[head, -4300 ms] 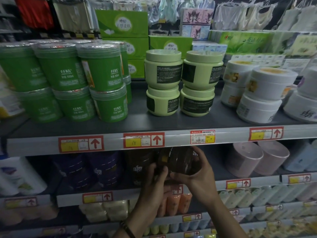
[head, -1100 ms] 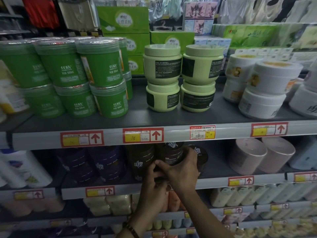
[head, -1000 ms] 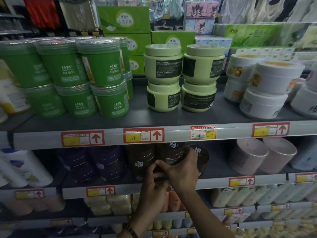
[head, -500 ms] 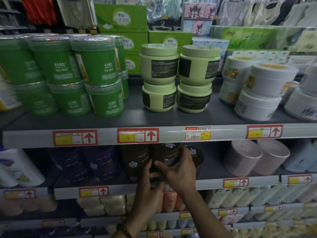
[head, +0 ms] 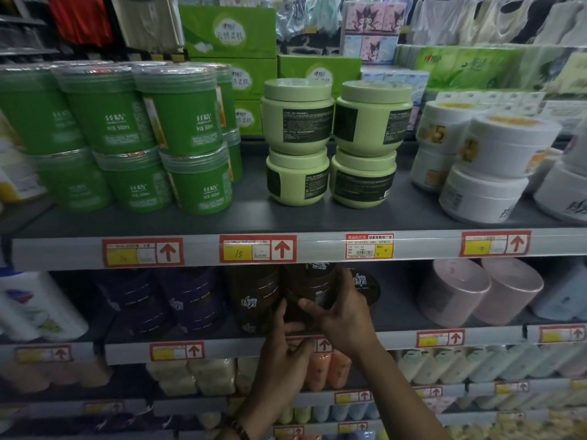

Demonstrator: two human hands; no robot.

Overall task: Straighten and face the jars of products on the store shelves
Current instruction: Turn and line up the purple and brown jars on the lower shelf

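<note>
- Work in hand: both hands are on one brown jar (head: pixel 309 287) on the second shelf (head: pixel 397 315), under the middle price tag (head: pixel 258 249). It stands between a left brown jar (head: pixel 254 296) and a third (head: pixel 365 287) just behind on its right.
- Grip: the right hand (head: pixel 343 322) wraps the jar from the right, its fingers curled over the front. The left hand (head: pixel 282 360) comes from below, with fingers up the jar's left side and thumb across its low front, so both hold it. The shade there hides whether the label faces out.
- Likely done: the green jars (head: pixel 181 112) at top left stand in even stacks with brand names forward. The left brown jar and the purple jars (head: pixel 190 300) beside it show their logos.
- Likely left: the pale jars (head: pixel 298 122) in the middle of the top shelf (head: pixel 317 217) show dark back panels, each turned a different way, so they want facing.
- Also left: the white jars (head: pixel 505 147) at top right sit off-centre in their stacks, and the pink jars (head: pixel 454 290) to the right on the second shelf lie on their sides.
- Judgement: the task seems early to midway, with one jar in hand and three groups to the right untouched.
</note>
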